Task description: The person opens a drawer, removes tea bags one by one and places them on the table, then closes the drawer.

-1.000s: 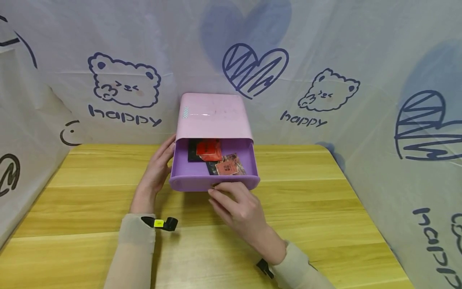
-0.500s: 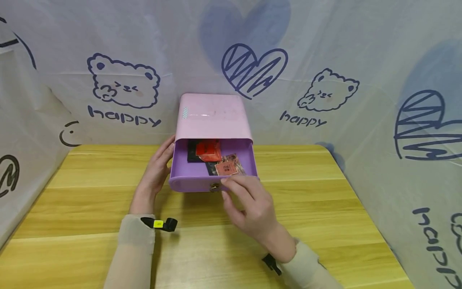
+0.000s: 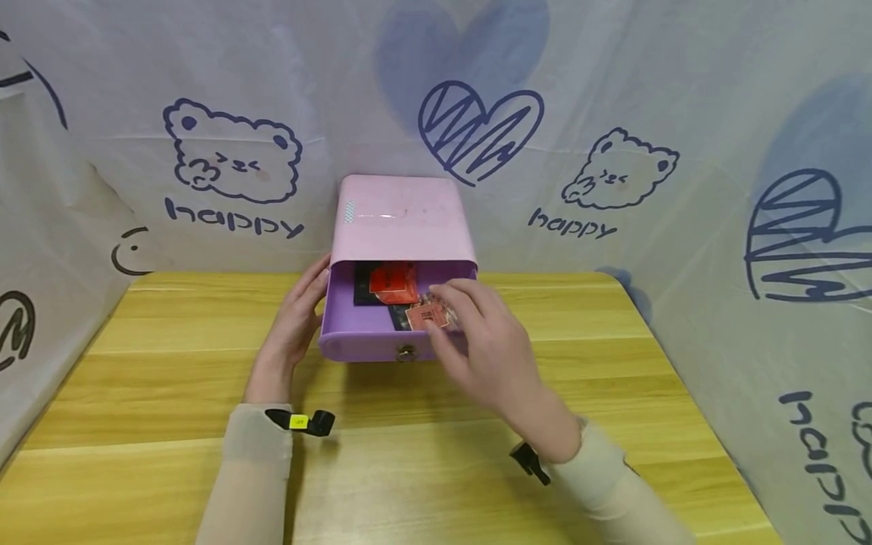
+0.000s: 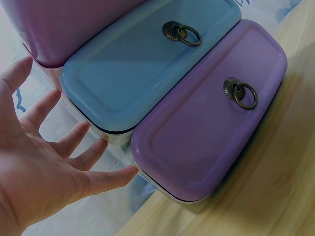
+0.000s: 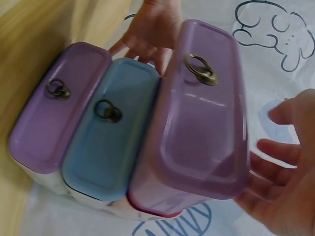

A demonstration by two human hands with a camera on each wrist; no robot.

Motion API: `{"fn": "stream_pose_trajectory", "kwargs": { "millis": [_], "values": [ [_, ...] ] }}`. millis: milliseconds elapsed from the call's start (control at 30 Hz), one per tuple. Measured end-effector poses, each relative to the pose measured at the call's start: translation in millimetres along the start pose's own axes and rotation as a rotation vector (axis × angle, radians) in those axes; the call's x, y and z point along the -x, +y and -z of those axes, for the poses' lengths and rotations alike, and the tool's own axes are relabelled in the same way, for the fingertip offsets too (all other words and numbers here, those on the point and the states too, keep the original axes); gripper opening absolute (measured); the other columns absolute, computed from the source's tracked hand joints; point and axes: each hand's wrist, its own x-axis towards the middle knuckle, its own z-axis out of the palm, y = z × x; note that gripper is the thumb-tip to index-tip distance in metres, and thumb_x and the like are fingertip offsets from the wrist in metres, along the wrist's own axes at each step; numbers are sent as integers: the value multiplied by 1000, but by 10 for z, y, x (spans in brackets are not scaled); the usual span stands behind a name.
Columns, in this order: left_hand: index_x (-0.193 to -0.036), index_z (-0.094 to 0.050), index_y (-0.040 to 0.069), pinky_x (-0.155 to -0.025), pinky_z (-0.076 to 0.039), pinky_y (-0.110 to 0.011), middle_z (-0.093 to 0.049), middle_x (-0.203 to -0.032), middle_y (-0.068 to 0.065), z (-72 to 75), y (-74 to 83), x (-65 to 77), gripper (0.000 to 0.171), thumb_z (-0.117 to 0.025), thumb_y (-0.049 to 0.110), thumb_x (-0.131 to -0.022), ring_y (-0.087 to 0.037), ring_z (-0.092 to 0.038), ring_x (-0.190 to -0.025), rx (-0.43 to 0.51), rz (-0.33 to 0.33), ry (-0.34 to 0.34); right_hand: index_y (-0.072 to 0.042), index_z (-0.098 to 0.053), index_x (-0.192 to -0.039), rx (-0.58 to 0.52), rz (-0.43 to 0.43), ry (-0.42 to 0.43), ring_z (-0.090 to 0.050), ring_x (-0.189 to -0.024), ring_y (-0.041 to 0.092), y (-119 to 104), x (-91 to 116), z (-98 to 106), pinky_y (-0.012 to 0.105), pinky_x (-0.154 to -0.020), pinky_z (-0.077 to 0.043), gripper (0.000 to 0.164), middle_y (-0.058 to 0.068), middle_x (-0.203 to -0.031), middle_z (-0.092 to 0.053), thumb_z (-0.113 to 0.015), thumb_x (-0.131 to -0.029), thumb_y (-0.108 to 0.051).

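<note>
A small pink drawer cabinet (image 3: 405, 216) stands against the back cloth with its purple top drawer (image 3: 361, 347) pulled out. Inside lie a black and red packet (image 3: 387, 280) and, nearer the front, a patterned packet (image 3: 422, 316) with a pinkish label. My left hand (image 4: 44, 152) touches the cabinet's left side with spread fingers. Over the drawer's right front corner is my right hand (image 3: 487, 344), its fingers and thumb parted, overlapping the patterned packet in the head view. A brass ring pull (image 3: 406, 353) hangs on the drawer front.
Below the top drawer, a blue middle drawer (image 4: 142, 69) and a purple bottom drawer (image 4: 211, 123) are closed, each with a ring pull. The wooden table (image 3: 599, 393) is bordered by white cloth (image 3: 368, 91) printed with bears and hearts.
My right hand has let go of the ring pull and moved up and right, over the drawer's front edge. The left hand and the cabinet have stayed in place.
</note>
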Motion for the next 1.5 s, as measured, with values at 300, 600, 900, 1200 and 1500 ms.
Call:
{"fn": "stream_pose_trajectory", "kwargs": {
  "millis": [300, 600, 900, 1200, 1500],
  "values": [
    [-138, -38, 27, -101, -19, -62, -29, -145, 0, 20, 9, -7, 48, -48, 38, -93, -22, -28, -124, -10, 3, 9, -13, -55, -116, 86, -90, -358, -45, -93, 11, 75, -267, -8, 32, -77, -49, 41, 2, -112, -53, -53, -88, -44],
    [-139, -37, 27, -101, -20, -62, -28, -145, 0, 13, -26, -5, 50, -48, 40, -92, -21, -28, -125, -11, 19, 5, -13, -58, -112, 34, -159, -646, -47, -82, 11, 178, -495, -2, 32, -74, -49, 42, 3, -106, -57, -62, -82, -43],
    [-140, -36, 26, -102, -20, -61, -27, -146, -1, 20, -27, 16, 51, -48, 40, -92, -22, -27, -125, -15, 22, 7, -11, -64, -101, 11, -146, -797, -51, -77, 11, 281, -692, -88, 29, -70, -46, 37, 0, -90, -64, -66, -80, -41],
    [-139, -37, 28, -102, -21, -61, -28, -146, 0, 26, -26, 16, 49, -48, 40, -93, -21, -28, -125, -18, 23, 10, -16, -58, -73, 121, -142, -943, -44, -59, 12, 314, -822, -249, 27, -51, -31, 26, -4, -60, -48, -61, -80, -40],
    [-139, -37, 27, -102, -20, -61, -28, -145, 0, 39, 2, -1, 49, -47, 39, -93, -21, -27, -125, -16, 13, 3, -16, -56, -80, 240, -124, -1019, -50, -65, 12, 275, -874, -382, 27, -56, -43, 33, -4, -72, -58, -59, -79, -49]
  ]
}}
